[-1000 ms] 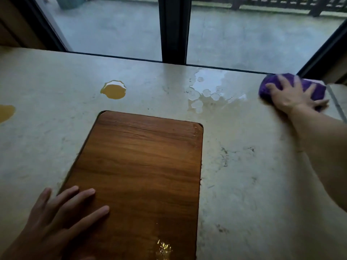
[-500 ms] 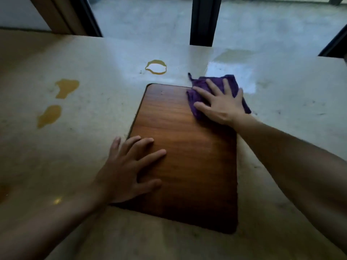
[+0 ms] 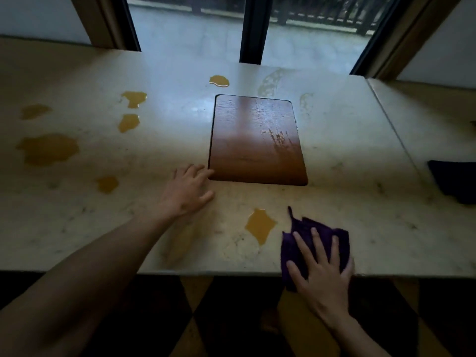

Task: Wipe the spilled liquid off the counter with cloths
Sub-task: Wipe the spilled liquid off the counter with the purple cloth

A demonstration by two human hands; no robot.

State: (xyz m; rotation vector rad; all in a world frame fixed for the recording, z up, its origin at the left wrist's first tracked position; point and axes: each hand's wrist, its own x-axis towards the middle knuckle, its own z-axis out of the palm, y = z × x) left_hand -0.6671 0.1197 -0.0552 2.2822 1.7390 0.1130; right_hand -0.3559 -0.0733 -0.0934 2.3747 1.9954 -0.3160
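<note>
My right hand (image 3: 322,266) presses flat on a purple cloth (image 3: 300,238) at the front edge of the pale stone counter (image 3: 347,155), part of the cloth hanging over the edge. An orange puddle (image 3: 260,225) lies just left of the cloth. Several more orange puddles spread over the left side, the largest (image 3: 47,149) at far left, and one (image 3: 219,80) beyond the board. My left hand (image 3: 188,191) rests flat with fingers spread, beside the near left corner of the wooden cutting board (image 3: 257,140).
A dark cloth (image 3: 456,181) lies at the right edge on the adjoining counter slab. Window frames and a dark post (image 3: 253,29) stand behind the counter. Wet streaks show on the board and the stone behind it. A checkered floor is below.
My right hand drew the purple cloth from the board's far corner back to the counter's front edge. My left hand slid off the board onto the stone. The view pulled back.
</note>
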